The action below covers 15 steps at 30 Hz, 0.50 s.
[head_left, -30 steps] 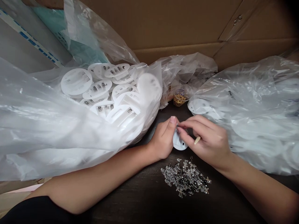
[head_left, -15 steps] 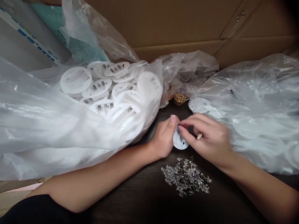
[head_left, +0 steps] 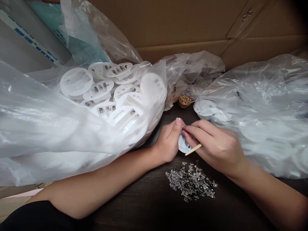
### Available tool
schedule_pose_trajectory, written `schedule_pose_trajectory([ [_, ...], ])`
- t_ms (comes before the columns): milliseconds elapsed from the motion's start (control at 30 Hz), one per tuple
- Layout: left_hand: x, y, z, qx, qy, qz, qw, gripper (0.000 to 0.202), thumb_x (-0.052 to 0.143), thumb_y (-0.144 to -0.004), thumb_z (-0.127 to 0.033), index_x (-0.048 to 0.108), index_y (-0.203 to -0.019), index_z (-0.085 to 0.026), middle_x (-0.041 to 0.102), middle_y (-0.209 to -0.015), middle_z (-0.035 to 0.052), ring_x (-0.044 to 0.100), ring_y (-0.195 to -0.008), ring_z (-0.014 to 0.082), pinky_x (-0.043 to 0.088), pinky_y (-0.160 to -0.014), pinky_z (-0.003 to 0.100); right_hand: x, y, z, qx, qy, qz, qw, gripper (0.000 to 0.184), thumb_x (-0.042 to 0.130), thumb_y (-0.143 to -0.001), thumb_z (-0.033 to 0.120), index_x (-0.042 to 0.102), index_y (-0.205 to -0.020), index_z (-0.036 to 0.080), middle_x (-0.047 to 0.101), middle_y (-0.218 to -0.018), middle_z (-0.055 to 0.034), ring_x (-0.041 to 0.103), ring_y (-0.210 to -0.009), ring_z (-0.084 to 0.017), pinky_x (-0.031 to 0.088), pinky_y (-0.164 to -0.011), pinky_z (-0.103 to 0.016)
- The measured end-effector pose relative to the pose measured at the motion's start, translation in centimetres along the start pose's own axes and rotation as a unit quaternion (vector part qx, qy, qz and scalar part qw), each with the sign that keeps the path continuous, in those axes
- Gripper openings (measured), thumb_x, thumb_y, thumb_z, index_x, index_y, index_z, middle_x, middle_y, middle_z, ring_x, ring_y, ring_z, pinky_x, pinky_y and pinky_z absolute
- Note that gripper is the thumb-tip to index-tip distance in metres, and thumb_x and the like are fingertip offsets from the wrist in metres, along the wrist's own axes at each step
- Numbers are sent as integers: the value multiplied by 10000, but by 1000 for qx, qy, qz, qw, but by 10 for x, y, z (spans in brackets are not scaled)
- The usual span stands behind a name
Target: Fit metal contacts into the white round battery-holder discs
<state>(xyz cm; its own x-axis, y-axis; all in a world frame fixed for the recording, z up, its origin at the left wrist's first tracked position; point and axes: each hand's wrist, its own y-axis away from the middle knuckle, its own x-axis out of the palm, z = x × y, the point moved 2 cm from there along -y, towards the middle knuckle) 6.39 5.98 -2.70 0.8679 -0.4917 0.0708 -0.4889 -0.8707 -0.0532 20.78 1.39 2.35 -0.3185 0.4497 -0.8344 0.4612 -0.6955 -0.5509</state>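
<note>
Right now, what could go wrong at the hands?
The white plastic disc is pinched near its edge between the left hand and right hand, so it might slip. The loose pile of small metal parts lies just below, where a dropped disc could scatter it. The wooden stick held in the right hand angles close past the disc and could snag it.

My only feed is the head-worn camera, looking forward and down from just above the person's left hand [head_left: 168,141] and right hand [head_left: 216,144], close over the dark tabletop [head_left: 144,215], facing the cardboard box wall [head_left: 180,25] beyond.
</note>
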Motion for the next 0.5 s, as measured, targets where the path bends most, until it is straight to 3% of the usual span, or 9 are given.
schedule_pose_trajectory([
  [267,0,0,-3,12,-30,7,999,565,221,-1035,-626,473,-774,-193,478,-727,6,420,-685,141,339,-660,293,3,-3,-2,61,-108,-5,992,99,625,-925,138,641,-1018,168,683,-944,-57,649,-761,-154,510,-652,-291],
  [500,1,0,0,6,-30,19,999,561,224,-1028,-640,452,-770,-198,453,-713,3,388,-660,138,315,-625,292,3,-10,-11,136,-214,0,967,125,664,-818,91,627,-873,197,628,-802,-3,543,-622,-111,427,-560,-265],
])
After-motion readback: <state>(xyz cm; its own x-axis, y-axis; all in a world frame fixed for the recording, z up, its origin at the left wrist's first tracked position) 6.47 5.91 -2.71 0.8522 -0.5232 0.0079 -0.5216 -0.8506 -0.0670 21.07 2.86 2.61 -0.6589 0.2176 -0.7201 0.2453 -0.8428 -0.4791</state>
